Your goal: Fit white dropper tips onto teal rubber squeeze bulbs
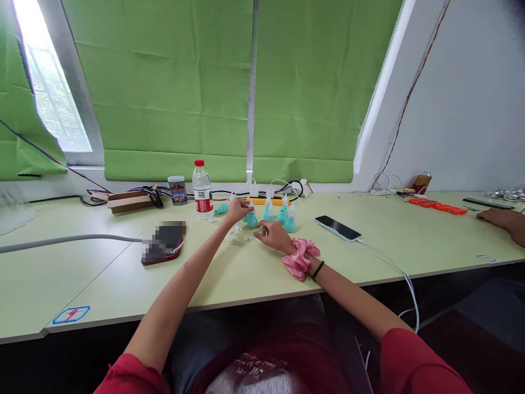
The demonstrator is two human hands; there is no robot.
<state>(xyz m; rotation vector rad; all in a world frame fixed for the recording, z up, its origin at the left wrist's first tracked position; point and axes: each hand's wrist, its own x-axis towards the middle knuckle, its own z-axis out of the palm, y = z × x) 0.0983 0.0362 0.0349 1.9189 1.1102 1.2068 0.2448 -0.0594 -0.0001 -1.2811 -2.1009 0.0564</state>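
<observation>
My left hand point(238, 211) pinches the clear nozzle at the top of a teal bulb nasal aspirator point(252, 220), which is upright at the table surface. Just to the right is my right hand point(275, 236), low over the table, with thumb and forefinger slightly apart and nothing visible between them. Several more teal aspirators with clear tips stand behind it, one of them a nasal aspirator point(289, 221) at the right end. Small clear plastic pieces point(230, 236) lie in front of my left hand. A loose teal bulb point(221, 209) rests on its side beyond my left wrist.
A water bottle point(202, 191) and a can point(178, 190) stand at the back left, near a cardboard tray point(130, 201). Phones lie left point(164, 243) and right point(338, 228), with cables. Behind the aspirators is a yellow strip point(270, 201). Another person's hand point(498, 219) rests far right.
</observation>
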